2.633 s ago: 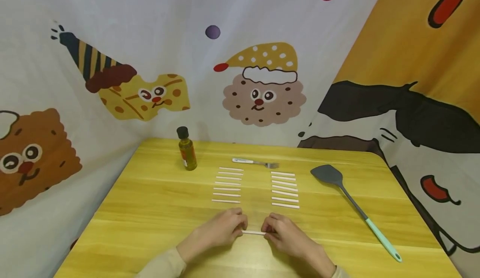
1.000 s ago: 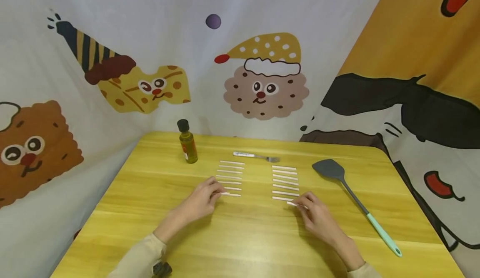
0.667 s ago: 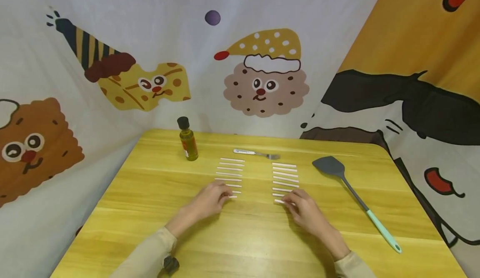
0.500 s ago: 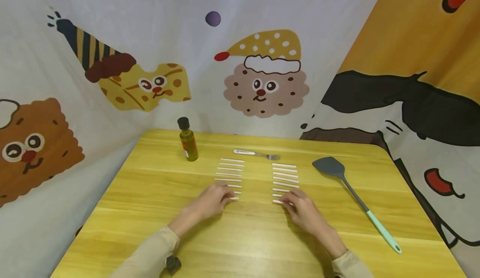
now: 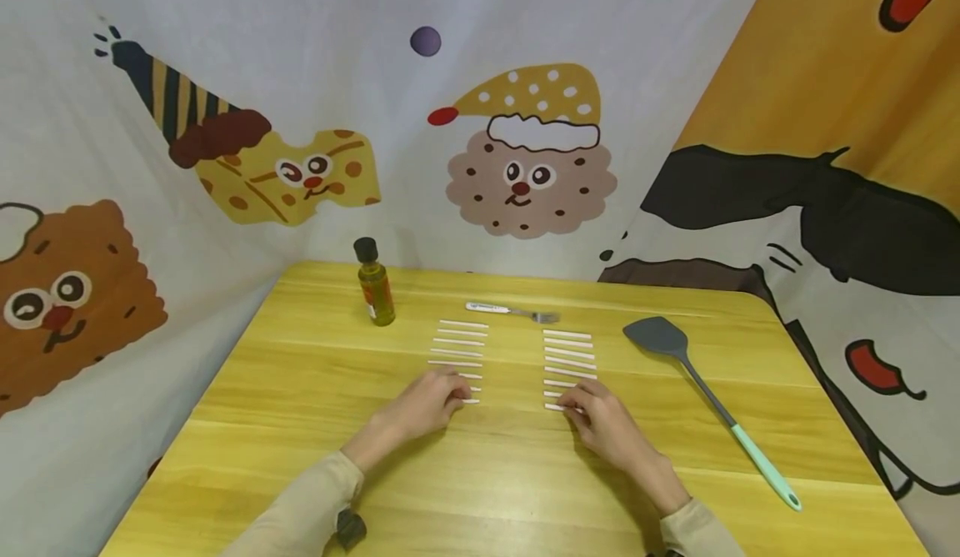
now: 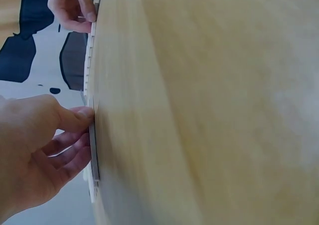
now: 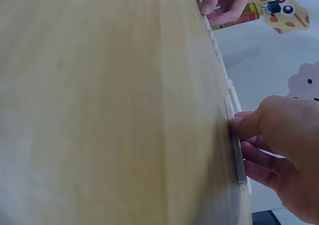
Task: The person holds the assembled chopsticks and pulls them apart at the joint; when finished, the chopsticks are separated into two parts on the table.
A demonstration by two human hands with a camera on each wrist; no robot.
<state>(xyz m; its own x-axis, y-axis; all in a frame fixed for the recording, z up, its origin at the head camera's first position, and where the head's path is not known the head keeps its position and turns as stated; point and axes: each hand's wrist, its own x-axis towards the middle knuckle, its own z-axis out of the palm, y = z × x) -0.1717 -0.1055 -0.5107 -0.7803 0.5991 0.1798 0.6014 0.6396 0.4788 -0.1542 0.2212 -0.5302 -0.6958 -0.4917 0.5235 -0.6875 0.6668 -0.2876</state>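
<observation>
My left hand (image 5: 427, 403) pinches a thin white stick (image 5: 471, 401) at the near end of the left row of similar sticks (image 5: 456, 363). Only the stick's right tip shows past the fingers in the head view. My right hand (image 5: 603, 424) pinches another white stick (image 5: 552, 407) at the near end of the right row (image 5: 570, 361). In the left wrist view, thumb and fingertips meet on the stick (image 6: 94, 155), which lies along the tabletop. The right wrist view shows the same kind of pinch on the other stick (image 7: 238, 157), also low at the table surface.
A fork (image 5: 491, 308) with a white handle lies behind the two rows. At the back left stands a small oil bottle (image 5: 377, 294) with a black cap. A grey turner (image 5: 660, 336) with a mint handle lies on the right. Printed cloth hangs behind the table (image 5: 480, 490).
Earlier both hands held one stick between them near the front. They then moved apart and forward, each with a stick. Lately both sticks have shifted slightly into line with the rows.
</observation>
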